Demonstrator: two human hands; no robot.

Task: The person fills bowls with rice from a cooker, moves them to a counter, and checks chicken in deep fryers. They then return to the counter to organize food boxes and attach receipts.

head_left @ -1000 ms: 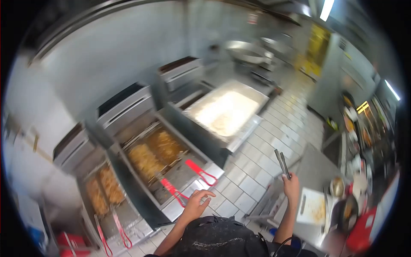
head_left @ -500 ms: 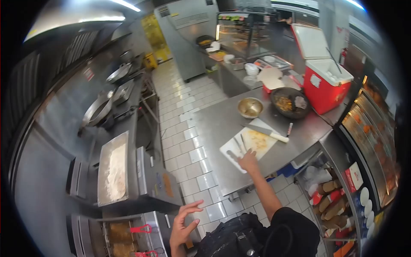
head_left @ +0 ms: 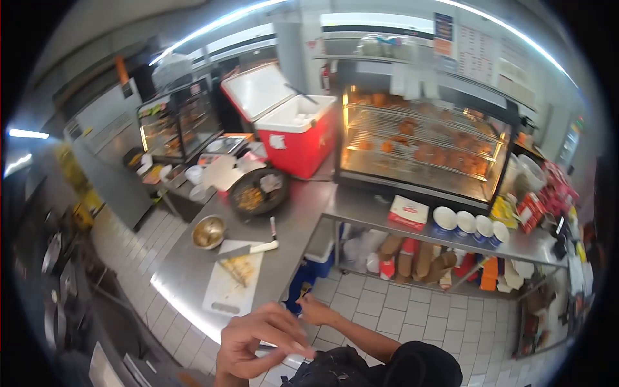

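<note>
My left hand (head_left: 261,338) half-curled, seemingly empty, near board (head_left: 221,290); right hand (head_left: 317,311) loosely closed, contents unclear. Knife (head_left: 264,247) across board on tabletop (head_left: 295,222); I'd keep fingers off blade, approach from handle side.

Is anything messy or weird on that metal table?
A bit! Yellowish bits are scattered on the white cutting board, and the knife lies across it with its handle poking past the edge, so it might get bumped. The red cooler's lid is open too.

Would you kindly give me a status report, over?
Left hand open, near board. Right hand clear of board, grip unclear. Knife and blurred utensil on board.
</note>
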